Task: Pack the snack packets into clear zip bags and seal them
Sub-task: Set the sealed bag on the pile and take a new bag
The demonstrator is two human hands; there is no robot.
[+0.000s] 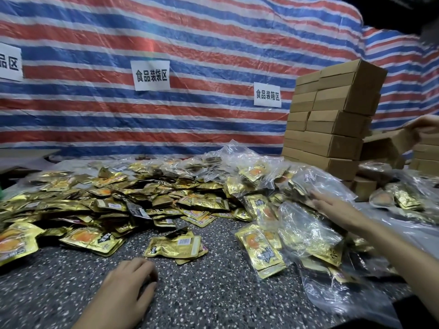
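Note:
A big heap of gold snack packets (99, 200) covers the dark speckled table (204, 293) from the left to the centre. A small stack of packets (175, 246) lies apart in front of me. Clear zip bags filled with packets (306, 231) pile up on the right. My left hand (129, 288) rests palm down on the bare table just below the small stack, fingers loosely bent, holding nothing. My right hand (332, 206) reaches over the filled bags with straight fingers touching the clear plastic.
A tall stack of brown cardboard boxes (332, 119) stands at the back right. Another person's hand (425, 127) holds an open box (389, 146) at the far right. A striped tarp wall (190, 43) with paper signs closes off the back.

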